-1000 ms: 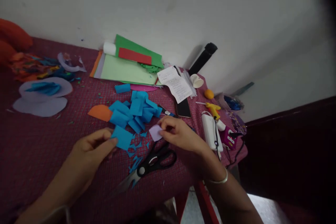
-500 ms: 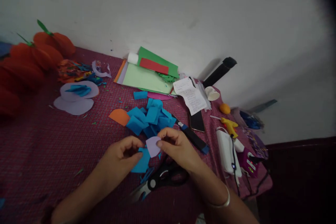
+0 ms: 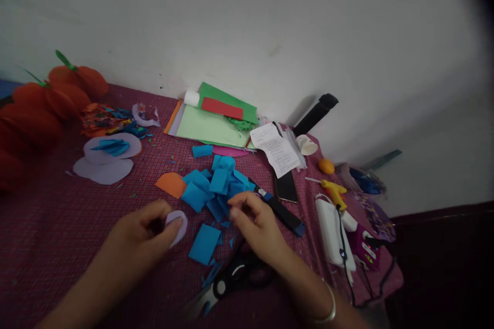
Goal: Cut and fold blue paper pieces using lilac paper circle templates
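My left hand (image 3: 144, 231) pinches a small lilac paper piece (image 3: 178, 226) just above the maroon checked tablecloth (image 3: 57, 216). My right hand (image 3: 252, 226) hovers beside it, its fingers curled and nothing visible in them, close to a heap of blue paper pieces (image 3: 216, 185). A single blue paper square (image 3: 204, 243) lies flat between both hands. Black-handled scissors (image 3: 227, 282) rest on the cloth under my right wrist.
An orange half-circle (image 3: 170, 183), a blue-black craft knife (image 3: 280, 209) and a phone (image 3: 286, 186) lie nearby. Coloured paper sheets (image 3: 212, 123) are against the wall. Lilac discs (image 3: 106, 159) and orange paper pumpkins (image 3: 50, 95) are at left. A yellow glue gun (image 3: 334, 190), white charger (image 3: 332, 231) at right.
The lilac piece passed from my right hand to my left, which drew left. The blue square left my left hand and lies on the cloth. My right hand's fingers are now without paper.
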A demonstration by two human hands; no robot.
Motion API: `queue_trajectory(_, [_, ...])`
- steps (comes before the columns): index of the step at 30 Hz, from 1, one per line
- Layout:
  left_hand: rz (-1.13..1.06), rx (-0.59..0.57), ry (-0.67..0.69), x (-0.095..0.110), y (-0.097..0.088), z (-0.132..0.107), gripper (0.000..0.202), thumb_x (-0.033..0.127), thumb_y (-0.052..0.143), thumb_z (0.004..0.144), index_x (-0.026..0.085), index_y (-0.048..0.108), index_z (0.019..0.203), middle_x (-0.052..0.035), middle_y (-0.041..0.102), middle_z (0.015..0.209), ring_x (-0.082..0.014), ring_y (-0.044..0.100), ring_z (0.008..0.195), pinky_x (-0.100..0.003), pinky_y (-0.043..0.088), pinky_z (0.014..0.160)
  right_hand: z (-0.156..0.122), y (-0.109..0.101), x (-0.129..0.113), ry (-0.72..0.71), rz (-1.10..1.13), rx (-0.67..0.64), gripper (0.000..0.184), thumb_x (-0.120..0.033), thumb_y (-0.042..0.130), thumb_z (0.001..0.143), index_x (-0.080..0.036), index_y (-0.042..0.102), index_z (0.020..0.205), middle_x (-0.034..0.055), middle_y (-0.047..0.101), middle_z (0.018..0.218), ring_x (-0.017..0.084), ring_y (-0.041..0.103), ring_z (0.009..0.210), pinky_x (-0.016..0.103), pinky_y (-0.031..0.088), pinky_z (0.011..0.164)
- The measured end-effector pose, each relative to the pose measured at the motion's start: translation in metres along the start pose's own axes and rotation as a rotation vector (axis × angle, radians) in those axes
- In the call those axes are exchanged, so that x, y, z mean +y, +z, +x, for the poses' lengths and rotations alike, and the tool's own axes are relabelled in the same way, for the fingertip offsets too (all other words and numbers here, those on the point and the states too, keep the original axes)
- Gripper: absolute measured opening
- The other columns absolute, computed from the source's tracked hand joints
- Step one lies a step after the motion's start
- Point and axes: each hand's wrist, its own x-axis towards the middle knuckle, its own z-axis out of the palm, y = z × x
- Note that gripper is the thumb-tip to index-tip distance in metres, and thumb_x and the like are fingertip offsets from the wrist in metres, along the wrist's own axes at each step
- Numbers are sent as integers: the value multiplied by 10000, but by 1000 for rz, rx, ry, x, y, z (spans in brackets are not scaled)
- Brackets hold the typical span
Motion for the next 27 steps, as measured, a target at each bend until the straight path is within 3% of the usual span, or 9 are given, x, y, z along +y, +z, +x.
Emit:
queue_trajectory(2, [385, 39, 92, -11, -10, 3, 303, 417, 499, 790, 226, 497, 556, -28, 527, 562, -219, 514, 546, -318, 356, 539, 6, -10, -5, -51, -138, 28, 232, -247, 515, 883, -203, 576, 1103, 10, 604, 775, 138, 548, 666, 251, 421, 605])
queue_trajectory(4, [655, 55, 179, -18, -14, 3, 229, 373, 485, 810, 210, 606, 701, -95, 633, 719, -299, 593, 714, -382, 400, 645, 12, -17, -12, -95, -292, -61, 406, -265, 505, 907, -239, 485, 1312, 33, 662, 897, 150, 590, 700, 272, 446, 648])
queue_trajectory(7, [780, 124, 275, -23, -8, 2, 263, 309, 446, 858, 179, 658, 942, -151, 669, 999, -348, 594, 943, -456, 417, 798, 19, -19, -22, -174, -475, -197, 533, -325, 502, 924, -279, 363, 1436, 67, 655, 1168, 200, 638, 919, 339, 477, 815])
queue_trajectory(10, [748, 194, 359, -23, 3, 3, 330, 187, 415, 873, 163, 631, 1121, -159, 612, 1219, -339, 558, 1074, -468, 424, 874, 28, -12, -23, -222, -560, -218, 479, -353, 493, 927, -248, 447, 1393, 80, 611, 1280, 238, 600, 1103, 381, 451, 938])
queue_trajectory(13, [725, 212, 426, -21, 11, 11, 452, 98, 424, 849, 150, 545, 1281, -170, 535, 1343, -339, 501, 1187, -471, 430, 915, 36, -5, -15, -187, -565, -131, 348, -324, 517, 912, -197, 611, 1222, 94, 675, 1148, 236, 637, 1012, 365, 478, 888])
queue_trajectory(17, [731, 129, 522, -11, 9, 28, 354, 51, 441, 814, 186, 683, 1035, -151, 525, 1363, -353, 465, 1245, -511, 381, 987, 39, -4, -2, -213, -396, 61, 195, -256, 559, 871, -177, 686, 996, 60, 703, 916, 188, 643, 829, 307, 492, 758])
queue_trajectory(22, [280, -29, 508, 5, -9, 33, 150, 98, 526, 736, 195, 630, 689, -107, 613, 1226, -320, 447, 1269, -477, 389, 994, 30, -13, 7, -256, -144, 310, 88, -231, 584, 832, -182, 632, 776, 9, 611, 743, 140, 563, 682, 258, 444, 631])
queue_trajectory(24, [-25, -106, 419, 6, -15, 27, 105, 159, 568, 737, 199, 611, 650, -90, 644, 1152, -305, 463, 1256, -427, 413, 975, 26, -15, 10, -232, -47, 318, 36, -216, 601, 805, -184, 612, 818, -2, 584, 745, 127, 537, 663, 249, 434, 612])
queue_trajectory(27, [-469, -258, 172, -1, -21, 16, 56, 228, 613, 743, 209, 666, 752, -65, 678, 1076, -277, 580, 1105, -367, 471, 879, 21, -13, 13, -168, 144, 238, 250, -211, 630, 762, -188, 589, 1007, -11, 566, 766, 119, 530, 662, 243, 446, 605])
